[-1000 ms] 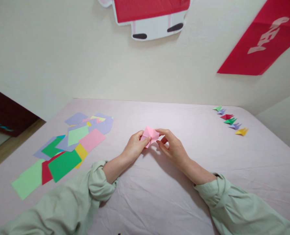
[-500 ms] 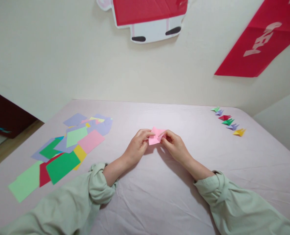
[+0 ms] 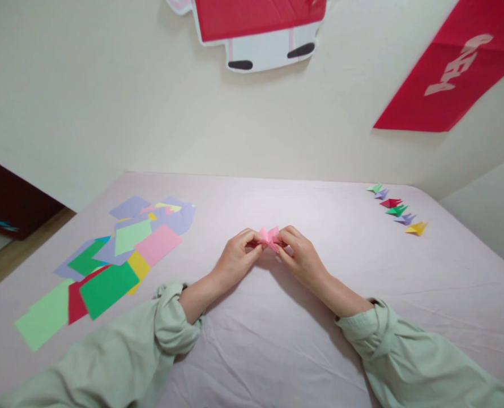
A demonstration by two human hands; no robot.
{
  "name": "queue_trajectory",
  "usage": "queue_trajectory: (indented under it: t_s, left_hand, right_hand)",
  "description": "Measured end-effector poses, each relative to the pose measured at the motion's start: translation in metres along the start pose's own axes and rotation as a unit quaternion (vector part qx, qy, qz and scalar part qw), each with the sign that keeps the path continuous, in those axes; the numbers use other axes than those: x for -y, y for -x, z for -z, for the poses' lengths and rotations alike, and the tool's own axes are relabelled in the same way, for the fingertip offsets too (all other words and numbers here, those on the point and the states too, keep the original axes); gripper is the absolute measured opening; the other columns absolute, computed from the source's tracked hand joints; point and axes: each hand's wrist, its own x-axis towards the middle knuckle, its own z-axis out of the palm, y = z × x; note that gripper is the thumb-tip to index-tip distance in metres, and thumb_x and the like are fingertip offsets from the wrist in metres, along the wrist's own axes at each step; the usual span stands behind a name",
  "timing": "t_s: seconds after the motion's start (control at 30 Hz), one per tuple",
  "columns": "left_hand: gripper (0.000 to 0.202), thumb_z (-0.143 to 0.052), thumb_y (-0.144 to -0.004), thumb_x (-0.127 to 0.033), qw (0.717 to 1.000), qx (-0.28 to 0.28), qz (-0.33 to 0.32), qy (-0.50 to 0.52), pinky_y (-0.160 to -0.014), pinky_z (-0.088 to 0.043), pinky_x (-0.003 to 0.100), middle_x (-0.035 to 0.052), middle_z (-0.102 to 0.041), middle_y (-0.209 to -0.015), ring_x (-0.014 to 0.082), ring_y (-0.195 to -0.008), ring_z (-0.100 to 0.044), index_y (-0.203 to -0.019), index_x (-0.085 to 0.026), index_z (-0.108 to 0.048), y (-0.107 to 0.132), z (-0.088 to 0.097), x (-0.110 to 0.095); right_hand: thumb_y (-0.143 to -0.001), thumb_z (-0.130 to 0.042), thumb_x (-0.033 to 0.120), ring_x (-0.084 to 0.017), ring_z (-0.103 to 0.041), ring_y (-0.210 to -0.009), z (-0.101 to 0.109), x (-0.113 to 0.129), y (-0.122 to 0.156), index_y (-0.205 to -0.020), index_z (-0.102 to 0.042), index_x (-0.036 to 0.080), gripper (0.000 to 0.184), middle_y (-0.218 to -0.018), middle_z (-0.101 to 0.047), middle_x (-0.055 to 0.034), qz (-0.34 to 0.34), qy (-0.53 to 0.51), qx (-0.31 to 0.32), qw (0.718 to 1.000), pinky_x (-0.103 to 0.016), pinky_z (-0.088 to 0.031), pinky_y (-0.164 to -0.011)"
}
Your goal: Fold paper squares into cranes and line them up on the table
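A small piece of pink origami paper [image 3: 269,237] is pinched between both hands at the middle of the cloth-covered table [image 3: 252,351]. My left hand [image 3: 240,252] grips its left side between thumb and fingers. Opposite, my right hand [image 3: 298,249] pinches the right side the same way. Folded flaps stand up between the fingertips, while the paper's outer edges are hidden by the fingers.
Loose coloured paper sheets [image 3: 110,289] lie overlapping on the left. Several folded paper figures [image 3: 396,209] form a row at the far right. Behind the table rises a pale wall [image 3: 252,124] with a red banner [image 3: 439,73] and a cartoon cutout [image 3: 263,34].
The pink paper was spread rather flat and is now squeezed inward, its flaps raised. Both hands have closed in on its sides, thumbs nearer each other.
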Motion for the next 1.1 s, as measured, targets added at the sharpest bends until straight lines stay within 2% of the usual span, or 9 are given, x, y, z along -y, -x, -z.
queue_trajectory:
  t_s: [0.13, 0.27, 0.33, 0.47, 0.53, 0.7, 0.77, 0.93, 1.1]
  left_hand:
    - [0.008, -0.057, -0.087, -0.022, 1.000, -0.014, 0.023, 0.010, -0.075, -0.046, 0.025, 0.0015, -0.063, -0.083, 0.0140, -0.079, -0.060, -0.084, -0.016, -0.062, 0.002, -0.003, -0.001]
    - [0.001, -0.057, -0.085, -0.017, 0.999, -0.024, 0.033, 0.010, -0.074, -0.046, 0.023, -0.0009, -0.061, -0.082, 0.0120, -0.078, -0.059, -0.084, -0.017, -0.057, 0.003, -0.005, -0.003]
    - [0.005, -0.058, -0.084, -0.016, 0.998, -0.041, 0.036, 0.017, -0.075, -0.046, 0.023, -0.0010, -0.061, -0.085, 0.0117, -0.079, -0.059, -0.087, -0.018, -0.054, 0.003, -0.007, -0.003]
    - [0.027, -0.057, -0.084, -0.016, 0.995, -0.046, 0.060, 0.065, -0.077, -0.048, 0.025, -0.0007, -0.063, -0.087, 0.0130, -0.083, -0.063, -0.110, -0.020, -0.049, 0.004, -0.009, 0.000]
    - [0.028, -0.058, -0.084, -0.018, 0.994, -0.045, 0.069, 0.077, -0.076, -0.049, 0.025, 0.0002, -0.063, -0.088, 0.0133, -0.082, -0.063, -0.110, -0.019, -0.050, 0.003, -0.010, 0.001]
    - [0.008, -0.059, -0.084, -0.022, 0.993, -0.031, 0.082, 0.078, -0.074, -0.047, 0.025, 0.0019, -0.063, -0.088, 0.0132, -0.080, -0.060, -0.089, -0.016, -0.057, 0.002, -0.010, 0.001]
    - [0.008, -0.059, -0.084, -0.022, 0.993, -0.012, 0.081, 0.087, -0.075, -0.047, 0.025, 0.0014, -0.063, -0.086, 0.0135, -0.081, -0.060, -0.088, -0.016, -0.058, 0.003, -0.010, 0.002]
    - [0.007, -0.057, -0.081, -0.017, 0.991, 0.014, 0.081, 0.103, -0.075, -0.047, 0.025, -0.0001, -0.061, -0.085, 0.0137, -0.081, -0.059, -0.087, -0.017, -0.056, 0.003, -0.013, 0.004]
    - [0.006, -0.057, -0.082, -0.020, 0.993, -0.001, 0.093, 0.072, -0.067, -0.043, 0.022, -0.0028, -0.056, -0.077, 0.0116, -0.072, -0.055, -0.081, -0.018, -0.052, 0.003, -0.013, 0.005]
  right_hand:
    - [-0.086, -0.051, 0.013, -0.016, -0.050, -0.074, -0.004, -0.001, 0.001, -0.081, -0.048, 0.021, 0.010, -0.080, -0.051, -0.0007, -0.014, -0.019, -0.020, 1.000, -0.028, -0.041, -0.068]
    - [-0.088, -0.052, 0.018, -0.016, -0.056, -0.076, -0.007, 0.003, 0.002, -0.088, -0.050, 0.021, 0.004, -0.083, -0.057, -0.0009, -0.064, -0.077, -0.018, 0.995, -0.029, -0.045, -0.071]
    - [-0.088, -0.052, 0.019, -0.016, -0.058, -0.077, -0.009, 0.007, 0.002, -0.091, -0.050, 0.021, 0.003, -0.086, -0.058, -0.0013, -0.079, -0.102, -0.018, 0.991, -0.030, -0.046, -0.072]
    - [-0.089, -0.051, 0.021, -0.016, -0.059, -0.077, -0.012, 0.009, 0.003, -0.113, -0.047, 0.021, 0.025, -0.090, -0.059, -0.0017, -0.109, -0.148, -0.024, 0.983, -0.030, -0.047, -0.070]
    - [-0.089, -0.052, 0.023, -0.016, -0.059, -0.075, -0.014, 0.008, 0.004, -0.120, -0.044, 0.021, 0.032, -0.088, -0.058, -0.0009, -0.125, -0.172, -0.024, 0.977, -0.029, -0.046, -0.067]
    - [-0.088, -0.058, 0.028, -0.015, -0.056, -0.073, -0.018, 0.002, 0.004, -0.093, -0.052, 0.020, 0.011, -0.085, -0.058, -0.0009, -0.143, -0.220, -0.028, 0.965, -0.027, -0.044, -0.066]
    - [-0.088, -0.059, 0.031, -0.014, -0.055, -0.071, -0.018, 0.002, 0.004, -0.086, -0.054, 0.020, 0.012, -0.080, -0.058, 0.0001, -0.153, -0.237, -0.018, 0.959, -0.027, -0.043, -0.065]
    - [-0.086, -0.062, 0.036, -0.014, -0.054, -0.070, -0.017, 0.004, 0.001, -0.082, -0.055, 0.020, 0.019, -0.077, -0.058, 0.0006, -0.169, -0.266, -0.025, 0.949, -0.026, -0.043, -0.064]
    - [-0.086, -0.059, 0.033, -0.014, -0.055, -0.071, -0.018, 0.002, 0.001, -0.083, -0.055, 0.019, 0.015, -0.078, -0.058, 0.0003, -0.166, -0.269, -0.015, 0.949, -0.027, -0.043, -0.065]
